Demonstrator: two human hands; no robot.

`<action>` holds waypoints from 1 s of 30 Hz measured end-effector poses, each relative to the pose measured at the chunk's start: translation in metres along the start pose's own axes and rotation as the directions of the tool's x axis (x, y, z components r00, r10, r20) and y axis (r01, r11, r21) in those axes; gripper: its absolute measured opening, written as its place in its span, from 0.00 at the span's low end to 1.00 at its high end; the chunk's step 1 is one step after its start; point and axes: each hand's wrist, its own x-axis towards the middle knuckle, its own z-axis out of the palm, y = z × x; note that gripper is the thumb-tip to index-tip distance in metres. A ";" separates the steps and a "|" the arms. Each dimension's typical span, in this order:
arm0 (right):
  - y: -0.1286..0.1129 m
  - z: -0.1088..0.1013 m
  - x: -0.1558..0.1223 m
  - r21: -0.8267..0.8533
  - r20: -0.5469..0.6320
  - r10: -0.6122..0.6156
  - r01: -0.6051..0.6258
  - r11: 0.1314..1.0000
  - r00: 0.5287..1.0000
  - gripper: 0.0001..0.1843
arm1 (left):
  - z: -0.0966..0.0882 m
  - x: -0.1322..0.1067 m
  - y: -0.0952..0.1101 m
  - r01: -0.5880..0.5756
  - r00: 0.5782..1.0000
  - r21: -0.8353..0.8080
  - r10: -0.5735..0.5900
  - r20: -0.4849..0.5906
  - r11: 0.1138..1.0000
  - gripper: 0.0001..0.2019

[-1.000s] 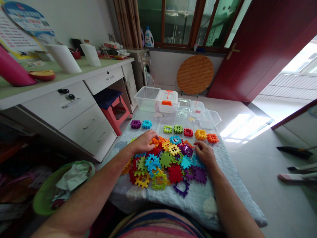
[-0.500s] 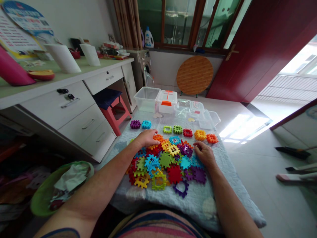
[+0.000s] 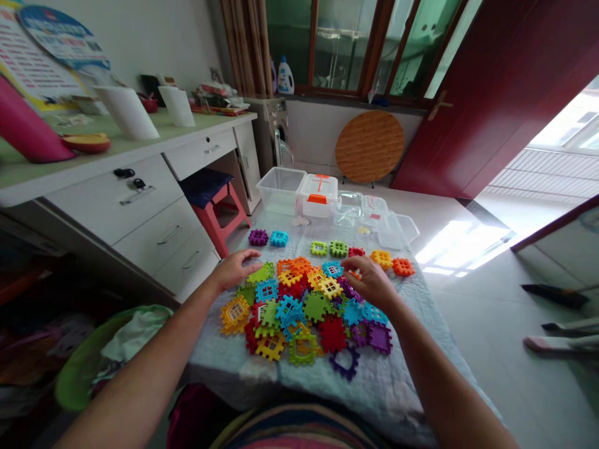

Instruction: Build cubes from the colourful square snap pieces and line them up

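Observation:
A heap of colourful plastic interlocking tiles (image 3: 304, 305) lies on a pale blue quilt (image 3: 374, 380). My left hand (image 3: 234, 269) lies flat and open at the heap's left edge, fingertips on a green tile (image 3: 261, 273). My right hand (image 3: 372, 282) hovers over the heap's upper right with its fingers bent down onto the tiles; what they hold, if anything, is hidden. Behind the heap stands a row of assembled cubes: purple (image 3: 258, 237), blue (image 3: 279, 237), two green (image 3: 337, 248), red (image 3: 356, 251), yellow (image 3: 380, 257) and orange (image 3: 403, 267).
Clear plastic boxes (image 3: 281, 187) and one with an orange handle (image 3: 319, 194) stand at the quilt's far edge. A white desk with drawers (image 3: 154, 212) and a red stool (image 3: 219, 212) are on the left, a green basin (image 3: 93, 362) lower left, a red door (image 3: 491, 93) on the right.
My left hand slid left off the orange tiles to the heap's edge, uncovering green and yellow tiles. My right hand moved up and left over the heap toward the red cube.

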 end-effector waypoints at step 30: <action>-0.035 0.071 0.122 -0.206 0.724 -0.070 0.312 0.927 0.687 0.33 | 0.021 -0.006 -0.001 0.010 0.969 -0.089 -0.031 -0.247 0.996 0.13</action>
